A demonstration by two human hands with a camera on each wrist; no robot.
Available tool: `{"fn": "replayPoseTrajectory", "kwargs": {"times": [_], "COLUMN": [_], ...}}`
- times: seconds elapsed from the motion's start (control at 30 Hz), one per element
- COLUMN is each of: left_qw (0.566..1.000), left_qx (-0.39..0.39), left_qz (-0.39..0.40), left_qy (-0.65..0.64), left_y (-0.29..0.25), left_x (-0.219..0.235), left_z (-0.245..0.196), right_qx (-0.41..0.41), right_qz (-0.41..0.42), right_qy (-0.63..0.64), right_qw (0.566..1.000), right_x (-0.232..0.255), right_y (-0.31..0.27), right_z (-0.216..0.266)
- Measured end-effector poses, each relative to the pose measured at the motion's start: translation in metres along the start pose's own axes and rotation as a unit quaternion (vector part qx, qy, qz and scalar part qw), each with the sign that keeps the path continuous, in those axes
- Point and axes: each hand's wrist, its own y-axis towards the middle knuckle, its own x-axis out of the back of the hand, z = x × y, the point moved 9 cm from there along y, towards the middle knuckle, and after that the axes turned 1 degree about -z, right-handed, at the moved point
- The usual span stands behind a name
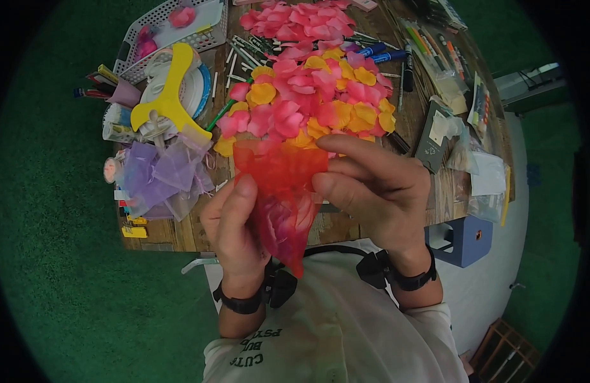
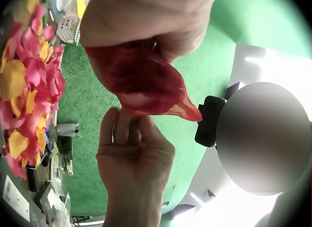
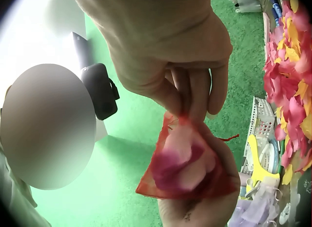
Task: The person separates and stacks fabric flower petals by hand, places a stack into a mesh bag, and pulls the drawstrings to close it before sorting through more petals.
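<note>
A red sheer organza pouch (image 1: 283,191) is held up between both hands, over the table's near edge. Pink and purple petals (image 3: 183,161) show through its mesh in the right wrist view. My left hand (image 1: 234,223) grips the pouch from its left side, thumb lying along the fabric. With thumb and fingers my right hand (image 1: 384,191) pinches the pouch's right edge near the top. A short red drawstring (image 3: 229,138) sticks out beside the pouch in the right wrist view. Behind it lies a heap of pink and yellow petals (image 1: 288,115) on the table.
Lilac organza pouches (image 1: 158,172) lie at the left, below a yellow three-armed piece (image 1: 170,96). A white perforated basket (image 1: 132,48) stands at the back left. Markers (image 1: 390,56) and a dark box (image 1: 432,137) are on the right. A blue stool (image 1: 467,242) stands below.
</note>
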Motion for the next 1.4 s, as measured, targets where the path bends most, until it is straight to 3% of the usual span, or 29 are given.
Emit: {"fn": "replayPoseTrajectory", "kwargs": {"times": [0.07,0.13,0.23,0.3,0.33,0.4,0.53,0.63,0.7,0.73,0.77,0.83,0.87,0.9,0.97,1.07,1.13,1.23,1.4], "left_qw": [0.998,0.993,0.997,0.977,0.977,0.979,0.976,0.959,0.899,0.877,0.875,0.892,0.884,0.884,0.973,0.999,1.0,0.995,0.994], "left_qx": [0.016,0.032,-0.035,-0.041,-0.044,0.05,0.076,0.05,-0.068,-0.13,-0.142,-0.097,-0.048,-0.056,-0.015,-0.012,0.008,0.023,-0.001], "left_qz": [0.016,0.031,0.07,0.208,0.207,0.196,0.194,0.234,0.282,0.266,0.262,0.205,0.185,0.183,0.053,-0.019,0.015,0.012,0.081], "left_qy": [0.054,0.108,0.0,-0.007,-0.007,-0.019,0.068,0.15,0.328,0.379,0.383,0.391,0.426,0.427,0.225,0.025,-0.008,-0.098,-0.08], "left_y": [-0.002,-0.003,-0.003,-0.01,-0.01,-0.01,-0.01,-0.011,-0.014,-0.015,-0.014,-0.007,-0.007,-0.007,0.001,0.003,0.001,-0.002,-0.006], "left_x": [0.002,0.005,-0.003,-0.035,-0.037,-0.036,-0.023,-0.023,-0.04,-0.049,-0.051,-0.037,-0.032,-0.032,-0.01,-0.008,-0.014,-0.021,-0.03], "left_z": [0.005,0.02,0.024,0.013,0.009,0.021,0.026,0.025,0.01,-0.003,0.0,0.014,0.013,0.013,0.012,-0.009,-0.014,-0.017,-0.025], "right_qx": [0.012,0.077,0.13,0.14,0.151,0.151,0.104,0.056,0.072,0.078,0.091,0.206,0.266,0.274,0.273,0.26,0.233,0.277,0.324], "right_qz": [-0.026,-0.057,-0.056,-0.019,0.018,0.046,0.084,0.094,0.08,0.062,0.067,0.098,0.094,0.095,0.091,0.122,0.163,0.15,0.054], "right_qy": [-0.009,-0.057,-0.096,-0.152,-0.207,-0.2,-0.125,-0.086,-0.084,-0.083,-0.082,-0.246,-0.25,-0.249,-0.233,-0.272,-0.287,-0.333,-0.259], "right_qw": [1.0,0.994,0.985,0.978,0.966,0.967,0.983,0.99,0.991,0.991,0.99,0.942,0.926,0.924,0.929,0.919,0.915,0.888,0.908], "right_x": [0.002,0.006,0.004,-0.003,-0.01,-0.013,-0.013,-0.014,-0.013,-0.012,-0.014,-0.029,-0.033,-0.033,-0.031,-0.042,-0.05,-0.059,-0.046], "right_y": [0.0,0.001,0.001,-0.001,-0.002,-0.001,-0.001,-0.001,-0.002,-0.002,-0.001,-0.006,-0.011,-0.01,-0.01,-0.012,-0.015,-0.02,-0.025], "right_z": [0.002,0.013,0.02,0.027,0.03,0.028,0.021,0.019,0.013,0.012,0.018,0.041,0.045,0.049,0.053,0.048,0.039,0.042,0.05]}}
